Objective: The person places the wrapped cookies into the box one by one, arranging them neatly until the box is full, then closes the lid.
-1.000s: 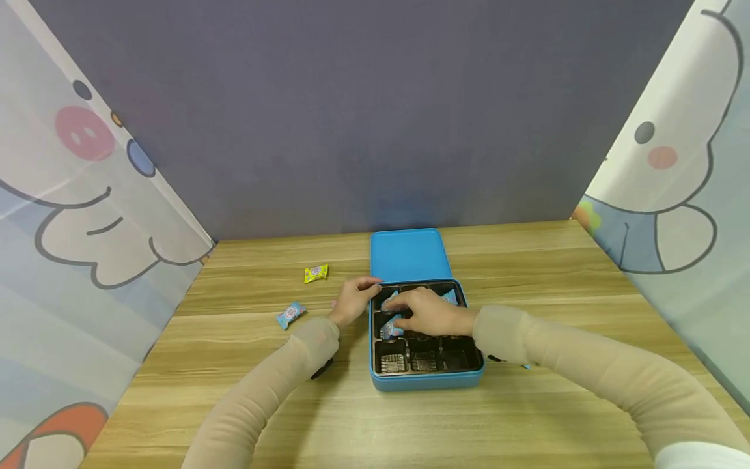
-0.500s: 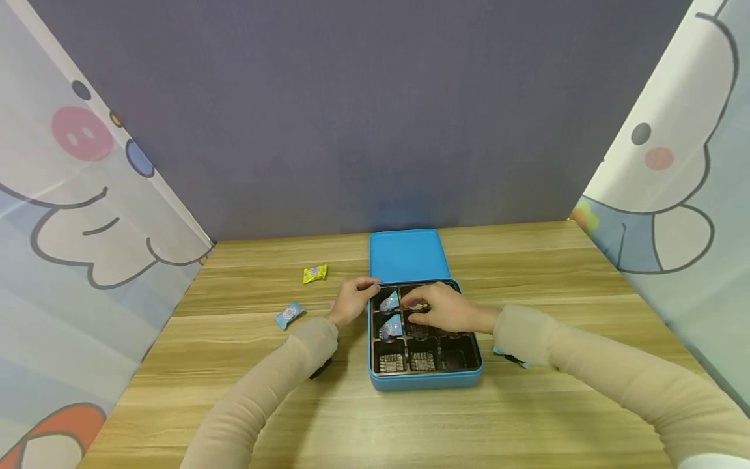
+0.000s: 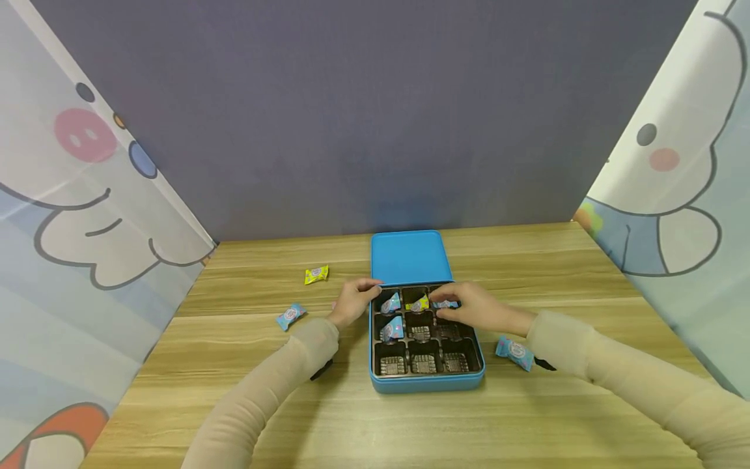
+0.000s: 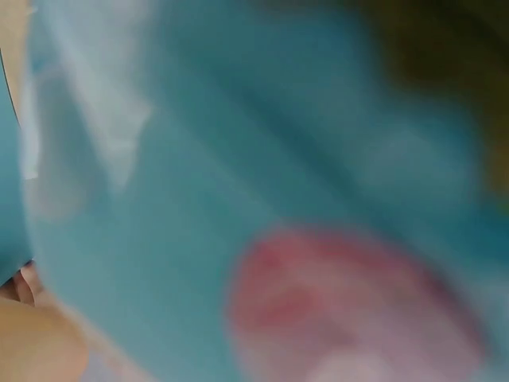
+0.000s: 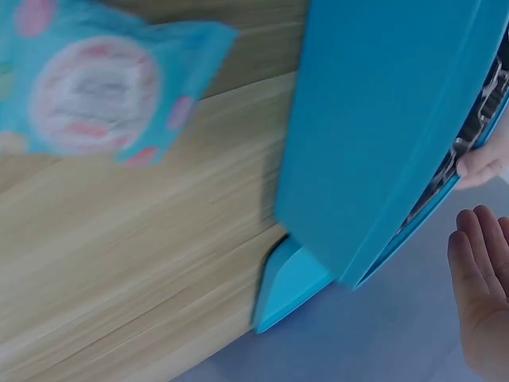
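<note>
So, closest in there's the wood table [image 3: 328, 430], two beige sleeves [image 3: 633, 381] reaching across it, then the front of a blue box [image 3: 426, 383] with a nine-slot black tray [image 3: 408, 357] inside. A loose blue candy [image 3: 515, 353] sits just right of the box, below the right forearm. A second blue candy [image 3: 391, 328] is in the tray's middle row, left slot, and another blue one is out on the left side of the table.

Right hand [image 3: 477, 306] is over the back right slot, fingers pretty straight and spread, no grip that I can see. The back right candy [image 3: 446, 304] is right under its fingertips; can't tell if they touch. Just left of them is a yellow candy [image 3: 418, 304], back middle, then one more blue in back left.

Left hand [image 3: 351, 303] rests on the box's back left corner, fingers loosely extended, with a pink bit peeking out beside it. Further back: a loose yellow candy [image 3: 316, 274], the open lid [image 3: 411, 257], then a grey wall [image 3: 363, 117].
</note>
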Demonstrator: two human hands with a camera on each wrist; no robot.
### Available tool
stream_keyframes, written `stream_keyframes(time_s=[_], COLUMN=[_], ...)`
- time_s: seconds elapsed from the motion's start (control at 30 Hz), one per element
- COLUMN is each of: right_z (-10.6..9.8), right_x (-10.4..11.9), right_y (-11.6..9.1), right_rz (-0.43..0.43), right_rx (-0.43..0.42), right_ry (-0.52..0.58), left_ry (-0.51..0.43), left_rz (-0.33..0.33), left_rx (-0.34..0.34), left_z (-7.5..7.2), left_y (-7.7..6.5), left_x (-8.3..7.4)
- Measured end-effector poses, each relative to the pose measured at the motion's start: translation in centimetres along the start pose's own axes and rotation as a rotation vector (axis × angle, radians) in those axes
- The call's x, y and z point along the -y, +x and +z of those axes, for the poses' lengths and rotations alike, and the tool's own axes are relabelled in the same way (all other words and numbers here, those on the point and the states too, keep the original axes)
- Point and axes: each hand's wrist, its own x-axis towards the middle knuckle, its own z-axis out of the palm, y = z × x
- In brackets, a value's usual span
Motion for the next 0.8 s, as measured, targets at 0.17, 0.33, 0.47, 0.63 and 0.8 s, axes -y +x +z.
stream_keyframes(time_s=[0.17,0.33,0.47,0.63,0.8], right_z=[-0.9,-1.4,-1.7,-1.9,-1.8], right_x=[-0.8,-1.4,-1.7,-2.4,-3.0], right_y=[-1.1,-2.1,-2.8,-4.3,-5.0], right_rz=[0.071,0.118,0.106,0.091,0.107], right_rx=[-0.007,-0.037,-0.063,-0.107,-0.132], right_ry=[0.021,0.042,0.037,0.026,0.019], left_ry=[0.009,0.022,0.038,0.073,0.015], left_rz=[-0.002,-0.007,-0.003,-0.021,0.009], left_rx=[-0.012,-0.017,-0.028,-0.019,-0.014], left_z=[0.0,0.1,0.2,0.6,0.3], left_y=[0.0,-0.1,-0.1,-0.3,-0.1], left_x=[0.0,-0.1,0.0,-0.1,-0.1])
